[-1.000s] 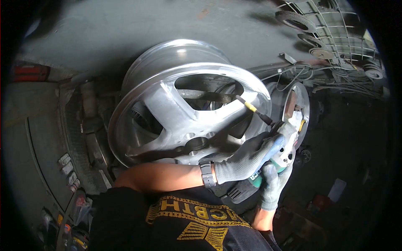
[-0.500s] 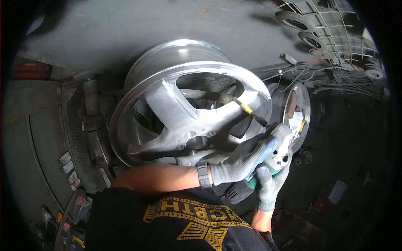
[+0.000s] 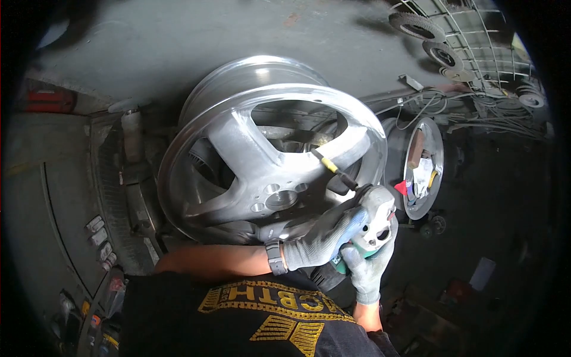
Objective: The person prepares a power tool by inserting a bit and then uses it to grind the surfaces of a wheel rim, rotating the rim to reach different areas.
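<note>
A silver alloy wheel (image 3: 229,135) stands tilted in front of me, its spokes bare, bright metal. My left hand (image 3: 324,238), in a grey work glove with a watch at the wrist, is wrapped around a green-bodied angle grinder (image 3: 376,203) near its metal head. My right hand (image 3: 370,273), gloved too, grips the grinder's body from the right side. From the head a dark shaft with a yellow band (image 3: 328,163) points up and left, its tip overlapping the lower edge of the upper right spoke. Part of the grinder's body is hidden behind the gloves.
To the right, a second wheel (image 3: 423,209) holds a brown block (image 3: 416,149) and crumpled paper (image 3: 423,174). Cables (image 3: 431,106) run along the wall below a wire rack (image 3: 470,41) with several discs. Small boxes (image 3: 99,238) lie at the left.
Both hands have brought the grinder left and slightly down. The shaft's tip has moved left and down from the window between the spokes to the upper right spoke's edge.
</note>
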`<act>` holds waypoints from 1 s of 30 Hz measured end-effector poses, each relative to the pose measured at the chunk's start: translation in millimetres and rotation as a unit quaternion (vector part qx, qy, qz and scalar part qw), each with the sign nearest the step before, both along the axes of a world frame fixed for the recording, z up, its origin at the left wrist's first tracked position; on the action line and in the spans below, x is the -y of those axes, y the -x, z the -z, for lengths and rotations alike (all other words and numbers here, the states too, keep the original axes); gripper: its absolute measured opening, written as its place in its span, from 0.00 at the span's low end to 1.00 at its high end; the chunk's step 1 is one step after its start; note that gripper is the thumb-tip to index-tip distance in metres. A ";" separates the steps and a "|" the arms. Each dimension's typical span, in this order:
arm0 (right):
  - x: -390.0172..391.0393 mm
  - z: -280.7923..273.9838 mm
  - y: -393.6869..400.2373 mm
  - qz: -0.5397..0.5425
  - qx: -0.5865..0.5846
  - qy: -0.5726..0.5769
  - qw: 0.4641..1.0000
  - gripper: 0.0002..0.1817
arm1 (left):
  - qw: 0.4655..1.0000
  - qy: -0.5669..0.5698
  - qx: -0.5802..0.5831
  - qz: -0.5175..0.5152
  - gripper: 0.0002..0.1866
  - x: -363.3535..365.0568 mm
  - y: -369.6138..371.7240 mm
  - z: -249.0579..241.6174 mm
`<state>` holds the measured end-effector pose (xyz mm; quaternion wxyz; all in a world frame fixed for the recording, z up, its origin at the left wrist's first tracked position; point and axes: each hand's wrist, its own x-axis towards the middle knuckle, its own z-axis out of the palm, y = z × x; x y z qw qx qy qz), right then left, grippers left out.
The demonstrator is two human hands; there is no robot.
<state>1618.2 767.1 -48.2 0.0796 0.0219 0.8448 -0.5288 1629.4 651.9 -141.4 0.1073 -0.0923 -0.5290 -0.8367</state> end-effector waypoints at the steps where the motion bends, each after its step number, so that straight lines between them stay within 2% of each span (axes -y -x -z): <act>1: -0.8 -0.4 -1.6 -0.011 0.009 -0.009 1.000 0.55 | 0.998 -0.038 0.048 0.026 0.24 0.0 -3.2 -1.7; 2: -1.4 -0.8 -2.3 -0.022 0.017 -0.018 0.999 0.56 | 0.991 -0.076 0.096 0.053 0.24 0.4 -4.6 -3.4; 4: -6.2 1.9 -0.1 -0.028 0.007 -0.010 1.000 0.56 | 0.987 -0.100 0.107 0.072 0.23 2.6 -1.6 -7.1; 6: -9.7 1.6 3.2 -0.032 -0.003 -0.004 0.999 0.56 | 0.974 -0.148 0.122 0.125 0.29 2.6 10.3 -9.6; 9: -11.0 -2.5 14.2 0.030 -0.019 0.041 0.999 0.55 | 0.967 -0.191 0.100 0.133 0.26 -8.4 34.7 -18.0; 12: -16.2 -2.1 25.6 0.043 -0.059 0.054 0.996 0.55 | 0.959 -0.193 0.072 0.195 0.26 -3.9 60.0 -32.4; 18: -21.6 3.9 25.2 0.067 -0.086 0.065 0.992 0.55 | 0.951 -0.140 0.112 0.251 0.23 -4.6 64.5 -27.6; 21: -15.9 4.2 14.4 0.041 -0.061 0.056 0.996 0.55 | 0.993 -0.031 -0.018 0.113 0.24 -7.6 40.2 -9.5; 22: -12.9 2.9 10.5 0.039 -0.052 0.058 0.996 0.55 | 0.993 -0.030 -0.019 0.113 0.24 -10.6 32.0 -0.8; 24: -16.4 7.3 1.4 0.018 -0.021 0.041 0.999 0.55 | 0.994 0.062 -0.087 -0.013 0.23 -16.3 14.7 15.2; 25: -12.6 7.6 -1.7 0.017 -0.010 0.066 0.998 0.55 | 0.995 -0.019 0.021 0.091 0.22 -22.0 6.4 26.5; 26: -20.4 14.0 -4.2 -0.018 -0.019 0.046 0.999 0.55 | 0.995 -0.017 0.020 0.091 0.22 -23.7 -2.4 32.1; 28: -18.0 14.4 -5.8 -0.050 -0.023 0.031 0.998 0.54 | 0.980 0.167 -0.094 -0.061 0.26 -20.6 -12.9 35.6; 29: -18.4 14.7 -5.4 -0.065 -0.025 0.038 0.997 0.54 | 0.994 0.102 -0.024 0.018 0.26 -18.4 -14.5 32.9; 30: -19.1 14.9 -4.9 -0.065 -0.026 0.040 0.997 0.54 | 0.994 0.104 -0.026 0.018 0.26 -18.0 -13.0 30.4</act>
